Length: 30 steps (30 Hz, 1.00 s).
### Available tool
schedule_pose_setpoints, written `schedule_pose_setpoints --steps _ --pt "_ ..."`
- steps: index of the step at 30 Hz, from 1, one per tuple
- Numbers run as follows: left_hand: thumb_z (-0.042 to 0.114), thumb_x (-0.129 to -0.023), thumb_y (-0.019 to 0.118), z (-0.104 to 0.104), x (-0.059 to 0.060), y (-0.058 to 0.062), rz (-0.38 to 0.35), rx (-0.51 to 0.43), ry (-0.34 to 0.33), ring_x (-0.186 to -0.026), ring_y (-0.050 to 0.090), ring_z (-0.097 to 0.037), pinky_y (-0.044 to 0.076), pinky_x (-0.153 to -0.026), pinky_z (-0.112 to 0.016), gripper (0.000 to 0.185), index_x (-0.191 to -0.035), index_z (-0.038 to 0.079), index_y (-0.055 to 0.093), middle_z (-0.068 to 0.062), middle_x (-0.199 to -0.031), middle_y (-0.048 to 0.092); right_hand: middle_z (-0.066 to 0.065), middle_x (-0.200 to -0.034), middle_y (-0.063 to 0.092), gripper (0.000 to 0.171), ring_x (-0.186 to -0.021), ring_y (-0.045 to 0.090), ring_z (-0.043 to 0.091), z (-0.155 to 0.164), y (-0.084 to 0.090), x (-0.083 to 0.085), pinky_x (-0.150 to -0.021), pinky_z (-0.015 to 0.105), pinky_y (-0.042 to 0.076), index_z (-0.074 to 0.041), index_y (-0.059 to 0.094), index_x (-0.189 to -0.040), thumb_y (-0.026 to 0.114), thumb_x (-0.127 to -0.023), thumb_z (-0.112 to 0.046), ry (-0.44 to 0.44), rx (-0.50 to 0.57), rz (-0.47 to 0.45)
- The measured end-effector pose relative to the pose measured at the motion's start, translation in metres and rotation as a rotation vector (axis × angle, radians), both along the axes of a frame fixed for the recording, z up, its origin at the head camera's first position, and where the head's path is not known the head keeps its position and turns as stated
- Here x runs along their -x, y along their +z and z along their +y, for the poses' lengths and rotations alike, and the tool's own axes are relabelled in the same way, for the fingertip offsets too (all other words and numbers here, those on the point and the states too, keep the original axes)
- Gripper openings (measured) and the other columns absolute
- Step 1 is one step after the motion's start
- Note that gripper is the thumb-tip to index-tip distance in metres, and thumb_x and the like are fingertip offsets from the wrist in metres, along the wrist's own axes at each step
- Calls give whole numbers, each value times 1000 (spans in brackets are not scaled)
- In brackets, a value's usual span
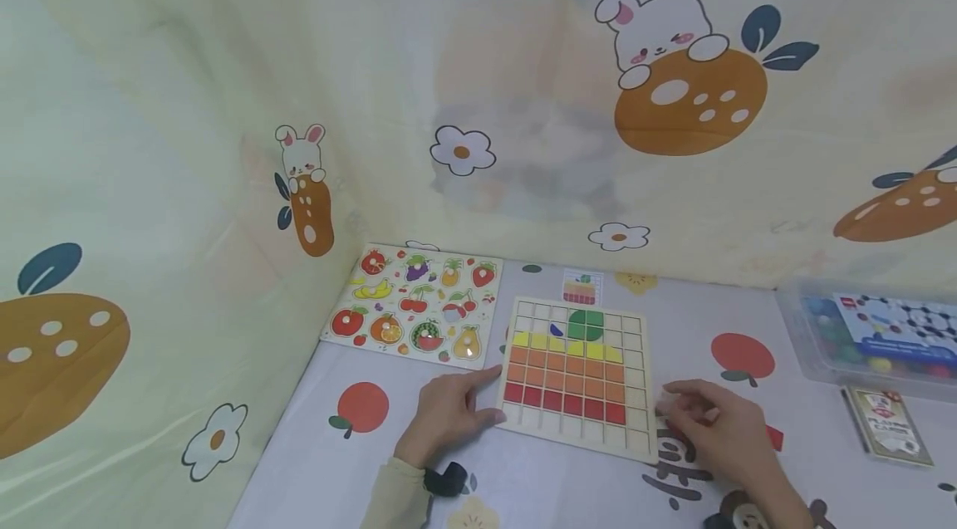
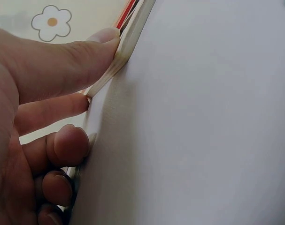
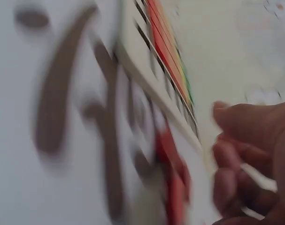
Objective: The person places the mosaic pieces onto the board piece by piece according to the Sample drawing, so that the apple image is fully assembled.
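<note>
A wooden grid board [image 1: 635, 379] lies on the table, filled with rows of red, orange and yellow tiles, plus green pieces and a small blue one higher up. At its left edge, my left hand [image 1: 449, 413] touches the frame with extended thumb and index finger; the left wrist view shows the thumb [image 2: 72, 65] against the board's edge. My right hand [image 1: 718, 429] hovers just off the right edge, fingers loosely curled. In the right wrist view nothing shows between its fingers [image 3: 227, 159]. Red pieces [image 3: 173, 178] lie on the cloth beside the board, partly hidden by that hand.
Behind the board lies a small picture card [image 1: 581, 286] with a similar pattern. A fruit puzzle board [image 1: 404, 313] sits at the back left. To the right are a clear plastic box [image 1: 815, 346] of coloured balls and a small boxed card deck [image 1: 887, 425]. Printed fabric walls enclose the table.
</note>
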State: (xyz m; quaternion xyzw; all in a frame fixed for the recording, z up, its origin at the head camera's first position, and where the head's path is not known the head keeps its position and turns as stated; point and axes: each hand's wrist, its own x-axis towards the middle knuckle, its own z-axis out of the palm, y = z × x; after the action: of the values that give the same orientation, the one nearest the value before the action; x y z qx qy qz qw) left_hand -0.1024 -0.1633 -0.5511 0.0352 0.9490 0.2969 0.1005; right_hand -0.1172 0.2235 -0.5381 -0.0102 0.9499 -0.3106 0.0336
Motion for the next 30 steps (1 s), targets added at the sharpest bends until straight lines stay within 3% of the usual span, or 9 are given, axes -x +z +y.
schedule_pose_setpoints --steps 2,6,11,17,23,30 --pt "46 -87 85 -1 -1 1 -8 2 3 -58 43 -9 31 -61 -26 66 -149 34 63 7 -65 49 6 -96 74 52 -83 62 21 17 0 5 -64 29 49 -8 72 -129 86 -88 -38 -7 -46 -24" --pt "46 -87 85 -2 -2 2 -21 5 10 -59 44 -10 32 -62 -27 67 -149 34 63 7 -66 49 19 -110 74 70 -95 67 33 40 -2 12 -79 49 57 -2 66 -136 86 -87 -49 41 -87 -74" --pt "47 -88 85 -4 0 2 -10 11 10 -59 44 -10 32 -62 -26 67 -149 34 63 7 -65 50 22 -115 72 62 -100 67 37 40 -8 12 -89 61 54 -4 67 -137 85 -89 -40 80 -94 -22" --pt "47 -88 85 -3 0 0 -20 7 7 -59 44 -9 32 -63 -26 67 -150 35 62 7 -65 49 20 -110 72 43 -96 67 36 31 -10 13 -88 60 56 -4 70 -128 83 -91 -23 69 -124 -5" --pt "47 -88 85 0 -1 0 -20 2 3 -59 44 -10 32 -63 -26 67 -150 34 62 7 -66 49 18 -107 72 31 -90 61 28 30 -6 19 -82 52 54 -2 71 -117 78 -94 -21 57 -151 -73" --pt "47 -88 85 0 1 1 -2 4 -11 -60 41 -7 31 -64 -27 66 -148 33 64 9 -64 47 18 -107 70 43 -88 59 27 27 0 20 -76 45 53 -2 67 -129 80 -92 -20 83 -146 -86"
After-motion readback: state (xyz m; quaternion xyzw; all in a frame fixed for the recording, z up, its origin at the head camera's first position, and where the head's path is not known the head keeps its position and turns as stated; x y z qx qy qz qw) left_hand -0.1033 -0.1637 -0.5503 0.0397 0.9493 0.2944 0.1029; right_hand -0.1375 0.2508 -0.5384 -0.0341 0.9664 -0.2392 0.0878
